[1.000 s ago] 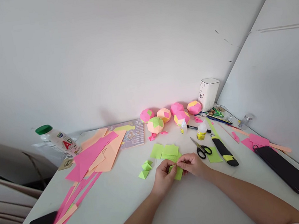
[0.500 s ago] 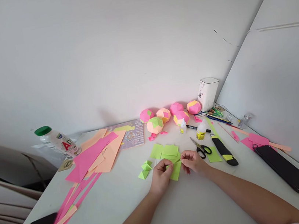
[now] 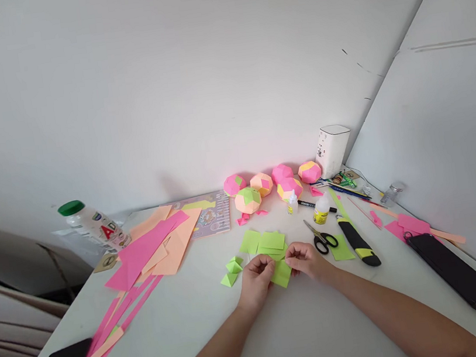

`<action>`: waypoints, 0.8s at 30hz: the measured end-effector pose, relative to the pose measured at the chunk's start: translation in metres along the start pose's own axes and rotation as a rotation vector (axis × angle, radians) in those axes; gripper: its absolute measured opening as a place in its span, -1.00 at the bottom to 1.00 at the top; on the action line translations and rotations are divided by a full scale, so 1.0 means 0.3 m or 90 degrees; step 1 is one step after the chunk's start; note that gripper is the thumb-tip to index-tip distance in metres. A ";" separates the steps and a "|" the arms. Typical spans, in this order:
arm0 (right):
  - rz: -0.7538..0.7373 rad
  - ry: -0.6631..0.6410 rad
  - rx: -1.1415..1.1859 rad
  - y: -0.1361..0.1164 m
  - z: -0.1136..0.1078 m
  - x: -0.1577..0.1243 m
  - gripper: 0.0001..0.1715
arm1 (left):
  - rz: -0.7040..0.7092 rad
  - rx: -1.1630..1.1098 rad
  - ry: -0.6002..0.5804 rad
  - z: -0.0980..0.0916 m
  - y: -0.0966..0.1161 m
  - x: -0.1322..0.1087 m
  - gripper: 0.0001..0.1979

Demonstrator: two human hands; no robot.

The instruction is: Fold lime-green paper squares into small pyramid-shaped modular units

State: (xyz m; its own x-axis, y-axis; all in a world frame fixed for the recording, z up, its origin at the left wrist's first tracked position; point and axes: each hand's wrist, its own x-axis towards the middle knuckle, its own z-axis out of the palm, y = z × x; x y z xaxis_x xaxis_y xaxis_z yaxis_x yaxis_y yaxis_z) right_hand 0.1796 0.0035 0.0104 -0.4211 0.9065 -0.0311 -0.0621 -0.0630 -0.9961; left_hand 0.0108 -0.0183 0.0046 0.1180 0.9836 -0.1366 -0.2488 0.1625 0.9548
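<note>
Both my hands meet over a small green paper square (image 3: 282,273) on the white table (image 3: 295,336). My left hand (image 3: 256,280) pinches its left edge with curled fingers. My right hand (image 3: 307,260) pinches its right edge the same way. Just beyond lies a stack of green paper squares (image 3: 264,241). To the left sit two folded green paper pieces (image 3: 232,270).
Black scissors (image 3: 323,240), a black-and-yellow utility knife (image 3: 358,241) and two glue bottles (image 3: 321,209) lie right of my hands. Several paper balls (image 3: 265,184) line the wall. Pink and orange sheets (image 3: 150,247), a green-capped bottle (image 3: 94,224), two dark phones (image 3: 457,272).
The green square was opened out and lowered a little between my hands, which stayed over the same spot and now pinch its two sides.
</note>
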 end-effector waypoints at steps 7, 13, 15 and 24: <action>-0.026 0.025 0.003 -0.003 -0.009 0.004 -0.76 | 0.018 -0.083 0.032 -0.001 0.019 -0.006 -0.70; -0.037 0.039 -0.003 -0.004 -0.003 0.004 -0.72 | 0.016 -0.039 -0.018 0.018 0.026 -0.012 -0.65; -0.040 0.049 0.010 -0.002 -0.003 0.009 -0.71 | 0.014 -0.033 -0.027 0.019 0.025 -0.010 -0.63; -0.049 0.045 0.001 0.009 -0.010 0.014 -0.74 | 0.014 -0.050 -0.017 0.013 0.022 -0.007 -0.70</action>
State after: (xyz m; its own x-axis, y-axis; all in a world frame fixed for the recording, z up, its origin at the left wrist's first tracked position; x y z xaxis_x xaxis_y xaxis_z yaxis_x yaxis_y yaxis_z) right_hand 0.1803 0.0085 0.0072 -0.3498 0.9360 0.0391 -0.0927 0.0070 -0.9957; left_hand 0.0126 -0.0198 0.0122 0.1370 0.9847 -0.1080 -0.3268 0.1479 0.9334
